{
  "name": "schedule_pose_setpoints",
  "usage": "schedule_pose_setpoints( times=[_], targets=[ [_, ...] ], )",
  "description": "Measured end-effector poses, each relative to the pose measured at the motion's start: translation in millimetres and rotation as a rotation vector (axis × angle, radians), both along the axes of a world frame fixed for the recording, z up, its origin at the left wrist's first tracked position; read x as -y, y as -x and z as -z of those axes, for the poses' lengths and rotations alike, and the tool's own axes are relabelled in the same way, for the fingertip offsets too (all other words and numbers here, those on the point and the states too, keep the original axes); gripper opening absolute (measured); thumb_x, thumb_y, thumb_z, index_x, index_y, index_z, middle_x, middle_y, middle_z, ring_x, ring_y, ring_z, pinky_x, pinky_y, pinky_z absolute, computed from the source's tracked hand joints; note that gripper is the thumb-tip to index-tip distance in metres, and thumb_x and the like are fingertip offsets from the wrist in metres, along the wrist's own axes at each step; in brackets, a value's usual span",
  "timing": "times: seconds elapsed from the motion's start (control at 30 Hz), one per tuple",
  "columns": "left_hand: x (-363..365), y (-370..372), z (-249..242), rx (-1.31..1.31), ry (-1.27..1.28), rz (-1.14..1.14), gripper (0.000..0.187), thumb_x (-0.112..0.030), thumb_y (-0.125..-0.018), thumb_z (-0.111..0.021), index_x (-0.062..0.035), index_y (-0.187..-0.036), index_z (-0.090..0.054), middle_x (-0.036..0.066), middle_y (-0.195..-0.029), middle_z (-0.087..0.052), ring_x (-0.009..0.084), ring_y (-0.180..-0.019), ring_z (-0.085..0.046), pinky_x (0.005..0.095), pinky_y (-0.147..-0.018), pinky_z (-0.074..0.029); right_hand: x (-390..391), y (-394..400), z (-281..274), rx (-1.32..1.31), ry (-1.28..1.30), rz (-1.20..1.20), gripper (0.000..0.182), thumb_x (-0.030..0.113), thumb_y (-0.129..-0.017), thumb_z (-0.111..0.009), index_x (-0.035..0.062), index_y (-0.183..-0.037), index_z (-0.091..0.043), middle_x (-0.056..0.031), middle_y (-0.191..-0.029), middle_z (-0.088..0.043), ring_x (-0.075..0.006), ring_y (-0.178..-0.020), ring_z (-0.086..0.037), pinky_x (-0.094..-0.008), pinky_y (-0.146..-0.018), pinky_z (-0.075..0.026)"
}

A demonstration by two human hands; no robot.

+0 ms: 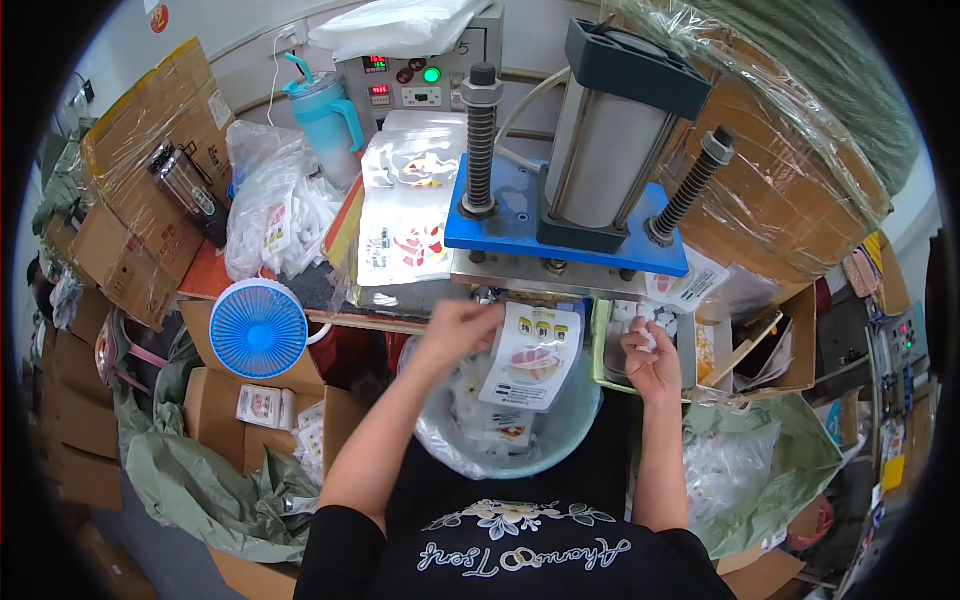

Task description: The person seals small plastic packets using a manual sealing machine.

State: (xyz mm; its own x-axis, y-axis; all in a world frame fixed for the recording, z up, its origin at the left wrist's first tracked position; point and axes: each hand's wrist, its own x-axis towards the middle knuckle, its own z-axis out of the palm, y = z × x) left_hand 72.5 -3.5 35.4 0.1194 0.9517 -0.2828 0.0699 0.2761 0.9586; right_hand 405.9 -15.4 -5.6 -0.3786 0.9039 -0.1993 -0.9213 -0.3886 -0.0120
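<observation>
I'm seeing a printed pouch point(533, 359) showing at one o'clock over the basin point(580, 425), looking light, slippery, best taken by its top edge, the left hand point(456, 335) curling near its ten o'clock, grip unclear, the right hand point(654, 370) pinching a white piece point(646, 339)

This looks like a small factory workshop for packaging. A heavy press point(615, 160) with a blue plate and thick springs stands at the top centre, and a control box point(448, 75) with lit readouts sits behind it. Printed pouches point(410, 215) lie in a stack left of the press. Cardboard cartons point(790, 165) crowd both sides, and green sacks point(185, 490) slump at lower left and lower right.
</observation>
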Motion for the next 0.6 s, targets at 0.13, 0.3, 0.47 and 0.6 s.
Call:
schedule_pose_setpoints(
  times=[0.13,0.3,0.47,0.6],
  targets=[
    [-38,48,33,-0.752,-0.528,-0.198,0.046,-0.035,-0.087,-0.064,-0.003,-0.119,-0.059,0.012,-0.117,-0.06,0.0279,-0.105,-0.056,0.0427,-0.091,-0.041,-3,-2,9,-0.042,-0.05,-0.048,0.022,0.013,-0.098,-0.05,-0.006,-0.109,-0.053,-0.0056,-0.095,-0.058,-0.0094,-0.073,-0.046,-0.0157,-0.044,-0.04],
    [15,48,56,-1.085,-0.782,-0.189,0.075,-0.036,-0.076,-0.074,-0.013,-0.14,-0.043,0.01,-0.142,-0.045,0.0306,-0.135,-0.036,0.0519,-0.113,-0.017,7,8,-17,0.256,-0.002,0.058,0.019,0.016,-0.099,-0.05,-0.0028,-0.102,-0.054,-0.0056,-0.091,-0.057,-0.0072,-0.068,-0.044,-0.0146,-0.041,-0.036],
    [26,73,44,-0.95,-0.784,-0.283,0.028,-0.014,-0.079,-0.069,-0.008,-0.107,-0.067,0.009,-0.105,-0.066,0.0287,-0.103,-0.059,0.0464,-0.1,-0.036,11,16,-16,0.658,-0.048,0.138,0.024,0.023,-0.099,-0.053,0.002,-0.089,-0.057,-0.0028,-0.075,-0.055,-0.0056,-0.055,-0.04,-0.0155,-0.036,-0.029],
    [46,43,-2,-0.487,-0.734,-0.336,0.01,-0.007,-0.081,-0.071,0.0016,-0.085,-0.067,0.009,-0.074,-0.062,0.0173,-0.071,-0.059,0.0272,-0.067,-0.045,20,38,-29,1.337,-0.211,0.169,0.032,0.036,-0.096,-0.057,0.0102,-0.077,-0.057,0.0031,-0.06,-0.05,-0.0034,-0.042,-0.036,-0.0176,-0.036,-0.022]
  ],
)
